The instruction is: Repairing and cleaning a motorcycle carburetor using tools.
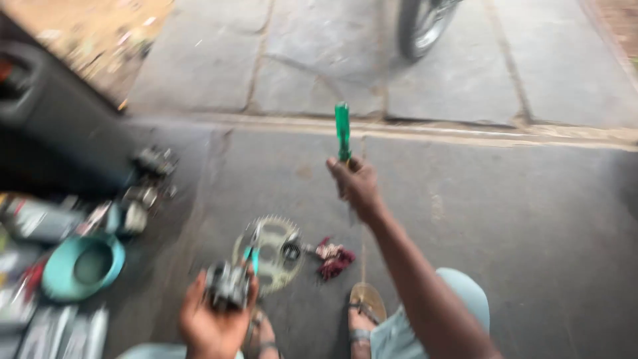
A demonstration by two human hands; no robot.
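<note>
My right hand (354, 183) is raised over the concrete floor and grips a screwdriver with a green handle (342, 131), handle pointing up. My left hand (211, 320), low in the view near my knee, holds a small grey metal engine part (227, 284). Just beyond that hand a toothed metal sprocket (269, 249) lies flat on the floor, with a small teal-handled tool (252, 258) across it. A crumpled red rag (333, 259) lies to the sprocket's right. The view is blurred by motion.
A teal bowl (83, 266) and several tools and metal parts (147, 189) are scattered on the floor at left. A motorbike tyre (420, 25) stands at the top. A raised stone kerb (465, 129) crosses the view. My sandalled foot (364, 311) is at the bottom.
</note>
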